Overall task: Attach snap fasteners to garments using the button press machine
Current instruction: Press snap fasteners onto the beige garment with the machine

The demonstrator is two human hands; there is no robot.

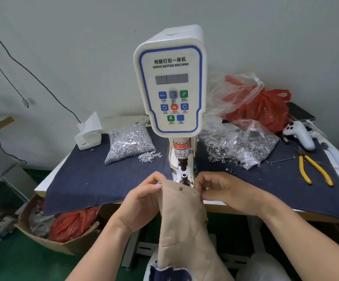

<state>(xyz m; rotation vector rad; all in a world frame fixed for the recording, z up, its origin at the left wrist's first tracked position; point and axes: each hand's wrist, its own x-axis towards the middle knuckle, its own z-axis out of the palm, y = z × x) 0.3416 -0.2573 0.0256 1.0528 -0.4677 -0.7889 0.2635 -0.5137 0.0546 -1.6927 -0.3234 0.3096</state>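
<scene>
Both hands pinch tan garment (181, 216) top edge: left hand (142, 201) at left corner, right hand (223, 191) at right. Edge sits just before button press machine's (170, 82) lower die (184, 177); one snap (181, 188) already on it.

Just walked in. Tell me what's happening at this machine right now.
A person is holding a tan garment at the servo button machine. The left hand and right hand each pinch its top edge just in front of the lower die. One snap already sits near that edge. Bags of silver fastener parts lie on the blue cloth either side, with yellow-handled pliers to the right.
</scene>
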